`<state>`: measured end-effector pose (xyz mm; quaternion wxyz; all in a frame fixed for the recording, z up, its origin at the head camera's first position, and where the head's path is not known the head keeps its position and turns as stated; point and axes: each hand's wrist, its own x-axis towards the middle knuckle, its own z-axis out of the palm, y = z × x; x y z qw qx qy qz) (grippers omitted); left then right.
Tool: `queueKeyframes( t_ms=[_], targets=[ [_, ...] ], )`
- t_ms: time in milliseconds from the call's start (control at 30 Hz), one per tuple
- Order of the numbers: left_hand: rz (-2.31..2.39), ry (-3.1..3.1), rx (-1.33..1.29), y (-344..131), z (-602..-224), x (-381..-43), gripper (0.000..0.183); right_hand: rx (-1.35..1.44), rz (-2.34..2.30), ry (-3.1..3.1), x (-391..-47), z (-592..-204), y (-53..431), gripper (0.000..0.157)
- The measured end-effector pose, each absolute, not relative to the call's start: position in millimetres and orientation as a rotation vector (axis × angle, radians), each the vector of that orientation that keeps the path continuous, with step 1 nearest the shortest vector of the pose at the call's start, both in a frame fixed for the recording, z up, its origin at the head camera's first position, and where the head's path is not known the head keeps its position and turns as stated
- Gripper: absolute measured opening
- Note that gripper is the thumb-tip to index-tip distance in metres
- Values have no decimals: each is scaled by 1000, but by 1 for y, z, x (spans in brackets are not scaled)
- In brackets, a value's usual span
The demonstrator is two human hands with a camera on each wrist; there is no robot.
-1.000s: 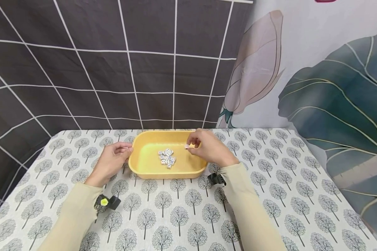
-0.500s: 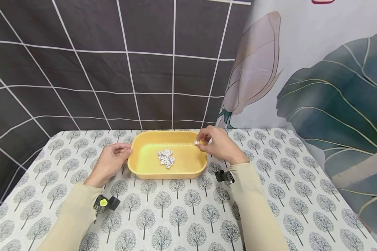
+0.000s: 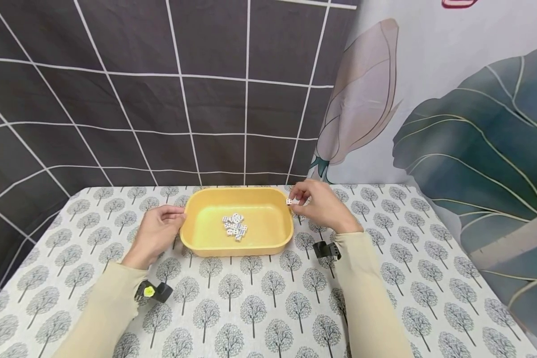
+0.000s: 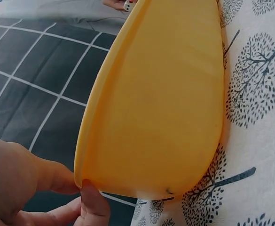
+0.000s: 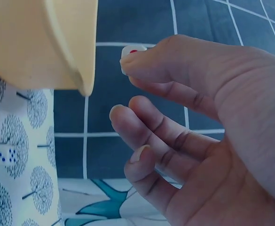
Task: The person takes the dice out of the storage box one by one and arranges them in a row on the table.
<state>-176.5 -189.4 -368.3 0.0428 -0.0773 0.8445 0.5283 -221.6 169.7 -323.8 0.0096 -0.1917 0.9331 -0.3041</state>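
A yellow tray [image 3: 197, 247] with rounded corners holds a small heap of white dice [image 3: 235, 226] a little left of its middle. My left hand [image 3: 158, 231] pinches the tray's left rim between thumb and finger, seen close up in the left wrist view. Just past the right rim, my right hand [image 3: 319, 206] pinches one white die [image 3: 289, 202] at rim height. A red pip shows on this die [image 5: 133, 51] in the right wrist view, where the other fingers are loosely bent below. Another die [image 5: 4, 155], with blue pips, lies on the cloth beside the tray.
A white cloth with tree prints [image 3: 230, 293] covers the table. A dark curtain with white grid lines [image 3: 215, 104] hangs behind it, and a floral curtain [image 3: 367, 99] hangs at the right. Each wrist carries a black camera strap [image 3: 326, 250].
My right hand has moved right with the pinched die, from over the inside of the tray to just beyond its right rim. The left hand has stayed at the left rim.
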Motion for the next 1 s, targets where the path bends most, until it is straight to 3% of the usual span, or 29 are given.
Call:
queueKeyframes(
  t_ms=[1000],
  targets=[
    [1626, 2613, -217, -189, -370, -176, 35, -422, -992, 2869, -234, -346, 217, 15]
  ],
)
